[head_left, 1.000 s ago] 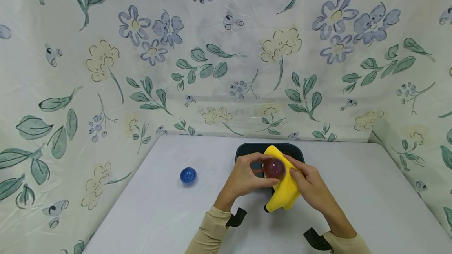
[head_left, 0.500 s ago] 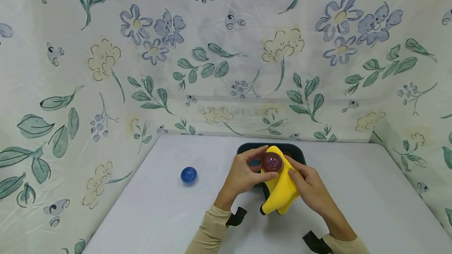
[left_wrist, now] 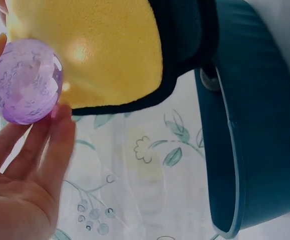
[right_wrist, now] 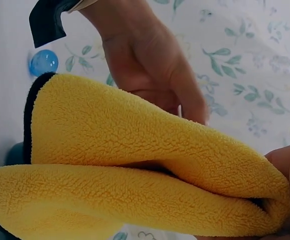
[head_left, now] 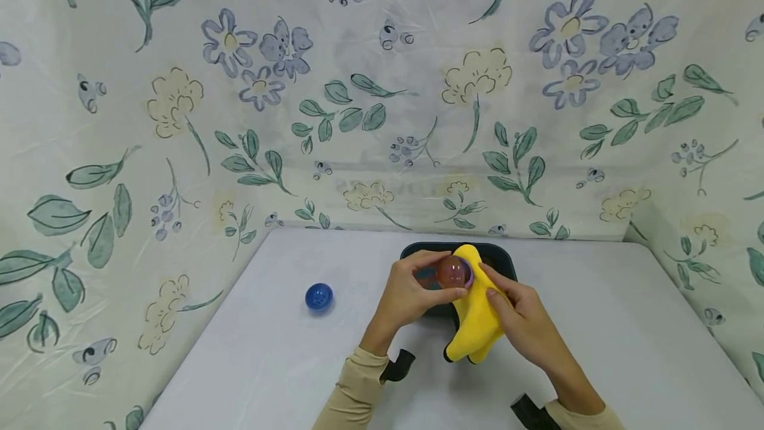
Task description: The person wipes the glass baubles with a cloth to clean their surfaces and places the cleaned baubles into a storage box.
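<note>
- Ball (left_wrist: pixel 25 82), see-through purple, was pinched between thumb and fingers of the left hand (head_left: pixel 406 292).
- Right hand (head_left: pixel 525 316) gripped folded yellow cloth (head_left: pixel 479 324) beside it.
- Teal bin (left_wrist: pixel 265 125) stood just beyond.
- Blue ball (head_left: pixel 319 296) lay leftward on the white table (head_left: pixel 262 363).

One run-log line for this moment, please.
left hand: holds purple ball | right hand: grips yellow cloth | blue ball: on white table | teal container: partly hidden behind yellow cloth

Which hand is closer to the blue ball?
Left. The left hand is to the right of the blue ball, not touching it, holding the purple ball. The right hand is farther right, gripping the yellow cloth.
</note>
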`<state>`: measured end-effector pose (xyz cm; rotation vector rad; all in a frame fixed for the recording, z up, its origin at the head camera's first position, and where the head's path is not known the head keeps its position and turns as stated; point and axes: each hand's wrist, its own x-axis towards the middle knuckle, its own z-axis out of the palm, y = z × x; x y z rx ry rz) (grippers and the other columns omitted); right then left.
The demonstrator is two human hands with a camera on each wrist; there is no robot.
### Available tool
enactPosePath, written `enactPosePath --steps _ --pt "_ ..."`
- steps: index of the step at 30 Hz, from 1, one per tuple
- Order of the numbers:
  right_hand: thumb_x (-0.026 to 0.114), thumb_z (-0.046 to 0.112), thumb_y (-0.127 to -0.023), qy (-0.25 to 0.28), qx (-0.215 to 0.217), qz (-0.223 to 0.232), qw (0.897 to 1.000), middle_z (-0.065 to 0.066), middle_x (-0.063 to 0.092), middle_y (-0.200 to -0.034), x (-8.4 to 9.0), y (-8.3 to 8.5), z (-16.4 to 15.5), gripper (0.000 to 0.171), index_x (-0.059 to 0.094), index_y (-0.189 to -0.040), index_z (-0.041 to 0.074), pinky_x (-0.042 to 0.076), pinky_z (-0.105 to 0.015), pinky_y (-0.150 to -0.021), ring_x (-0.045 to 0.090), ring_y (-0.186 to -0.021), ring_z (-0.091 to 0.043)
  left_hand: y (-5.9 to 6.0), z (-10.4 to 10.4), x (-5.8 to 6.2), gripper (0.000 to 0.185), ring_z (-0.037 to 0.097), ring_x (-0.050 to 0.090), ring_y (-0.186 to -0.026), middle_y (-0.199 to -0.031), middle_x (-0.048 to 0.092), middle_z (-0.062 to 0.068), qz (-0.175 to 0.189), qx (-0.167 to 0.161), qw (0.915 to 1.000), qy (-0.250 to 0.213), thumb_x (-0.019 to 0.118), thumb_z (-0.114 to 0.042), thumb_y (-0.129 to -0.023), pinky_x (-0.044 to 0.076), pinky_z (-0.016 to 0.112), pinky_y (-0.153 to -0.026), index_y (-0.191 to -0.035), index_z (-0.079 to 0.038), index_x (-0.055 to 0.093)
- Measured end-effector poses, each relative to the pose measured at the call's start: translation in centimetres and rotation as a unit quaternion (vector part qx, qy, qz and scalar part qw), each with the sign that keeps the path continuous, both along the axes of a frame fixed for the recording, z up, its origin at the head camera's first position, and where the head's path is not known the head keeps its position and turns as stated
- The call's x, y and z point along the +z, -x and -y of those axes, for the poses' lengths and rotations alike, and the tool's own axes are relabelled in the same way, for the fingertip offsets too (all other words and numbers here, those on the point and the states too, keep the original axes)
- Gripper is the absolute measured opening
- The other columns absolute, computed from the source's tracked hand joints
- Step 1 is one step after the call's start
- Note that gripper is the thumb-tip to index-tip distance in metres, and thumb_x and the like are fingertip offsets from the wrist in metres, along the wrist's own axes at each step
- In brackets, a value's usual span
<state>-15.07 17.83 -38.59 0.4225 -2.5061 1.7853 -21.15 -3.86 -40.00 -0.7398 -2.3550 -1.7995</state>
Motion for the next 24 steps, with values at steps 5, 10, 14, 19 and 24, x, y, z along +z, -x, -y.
enactPosePath --steps 5,10,14,19,24 --pt "0.047 0.011 -0.108 -0.011 -0.008 -0.005 1.000 -0.025 0.065 -0.134 0.2 -0.3 0.2 0.045 0.047 -0.153 0.000 0.060 -0.020 -0.073 0.062 -0.078 -0.014 0.2 0.2 -0.1 0.056 0.019 0.071 -0.110 -0.126 0.073 0.005 -0.003 0.004 0.9999 0.011 0.091 -0.024 -0.079 0.062 0.037 -0.097 -0.130 -0.009 0.071" --pt "0.049 0.010 -0.108 -0.033 -0.019 -0.018 0.999 -0.025 0.061 -0.143 0.5 -0.6 0.5 0.045 0.048 -0.152 0.001 0.059 -0.018 -0.073 0.062 -0.079 -0.013 0.2 0.3 0.0 0.061 0.020 0.072 -0.110 -0.129 0.073 0.007 0.015 0.006 0.9997 0.021 0.091 -0.024 -0.079 0.062 0.040 -0.097 -0.133 -0.005 0.069" --pt "0.050 0.008 -0.107 -0.045 -0.023 -0.030 0.998 -0.024 0.058 -0.148 0.7 -0.8 0.6 0.045 0.049 -0.151 0.002 0.059 -0.018 -0.073 0.062 -0.078 -0.013 0.2 0.3 0.0 0.057 0.020 0.071 -0.112 -0.128 0.073 0.008 0.024 0.004 0.9996 0.017 0.091 -0.019 -0.078 0.062 0.037 -0.097 -0.130 -0.005 0.071" --pt "0.051 0.006 -0.106 -0.057 -0.020 -0.064 0.996 -0.024 0.057 -0.149 0.7 -1.0 0.7 0.044 0.051 -0.150 0.002 0.059 -0.019 -0.069 0.061 -0.074 -0.009 0.2 0.3 0.0 0.054 0.020 0.070 -0.114 -0.127 0.072 0.008 0.031 0.001 0.9995 0.011 0.092 -0.016 -0.076 0.062 0.028 -0.095 -0.126 -0.006 0.073" --pt "0.052 0.005 -0.106 -0.063 -0.018 -0.094 0.993 -0.025 0.071 -0.124 0.5 -1.1 0.7 0.044 0.052 -0.150 0.005 0.055 -0.020 -0.061 0.057 -0.068 -0.006 0.1 0.3 0.0 0.053 0.020 0.070 -0.109 -0.124 0.073 0.010 0.021 -0.004 0.9995 0.021 0.091 -0.017 -0.077 0.063 0.032 -0.093 -0.124 -0.004 0.072"
